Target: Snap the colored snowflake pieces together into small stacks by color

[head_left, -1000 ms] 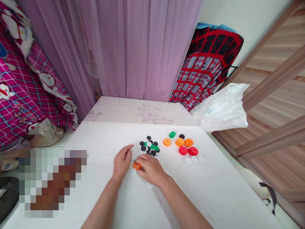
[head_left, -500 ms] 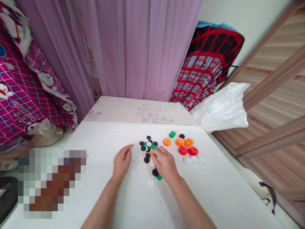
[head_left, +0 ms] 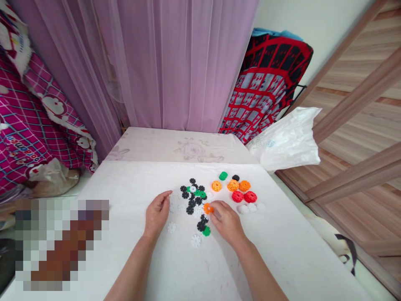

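Note:
Between the thumb and fingertips of my right hand (head_left: 228,219) is an orange snowflake disc (head_left: 207,208), a small flat piece with a notched rim. It is held over the right side of a loose pile of black discs (head_left: 190,204), green discs (head_left: 199,193) and white discs (head_left: 198,211). My left hand (head_left: 157,212) rests at the pile's left edge, its fingers loosely bent and apart, beside pale discs; I see nothing held in it. Nearer me lie a white disc (head_left: 196,240), another green disc (head_left: 206,231) and a whitish disc (head_left: 171,227).
Sorted by colour at the right are orange stacks (head_left: 233,185), red stacks (head_left: 250,196), white discs (head_left: 252,207), a green stack (head_left: 223,176) and a black stack (head_left: 235,178). A white plastic bag (head_left: 288,140) stands at the right edge of the cloth-covered table (head_left: 125,179).
My right hand has moved a little right, away from the pile, with the orange disc, now turned with its face showing. My left hand stays about where it was. The view has shifted slightly.

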Available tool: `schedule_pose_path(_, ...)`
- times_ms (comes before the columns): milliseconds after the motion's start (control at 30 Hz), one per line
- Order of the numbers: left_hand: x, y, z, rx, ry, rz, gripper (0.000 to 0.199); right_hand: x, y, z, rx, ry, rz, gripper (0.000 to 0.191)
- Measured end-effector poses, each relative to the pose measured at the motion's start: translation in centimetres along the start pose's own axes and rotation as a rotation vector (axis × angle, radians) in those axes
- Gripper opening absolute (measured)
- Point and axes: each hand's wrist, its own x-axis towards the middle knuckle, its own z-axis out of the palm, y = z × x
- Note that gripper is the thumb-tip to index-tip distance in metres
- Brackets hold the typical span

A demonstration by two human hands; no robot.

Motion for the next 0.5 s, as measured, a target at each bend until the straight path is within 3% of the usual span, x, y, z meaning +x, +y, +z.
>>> schedule_pose_path(267, 0.0, -0.2, 0.0, -0.016, -0.003, 0.008, 0.035, 1.4, -0.5, 0.7, -0.037, -0.1, 0.1, 0.035)
schedule_pose_path(500, 0.0, -0.3, 0.1, -0.007, 0.003, 0.012, 0.035, 0.8, -0.7, 0.2, 0.049, -0.105, 0.008, 0.032)
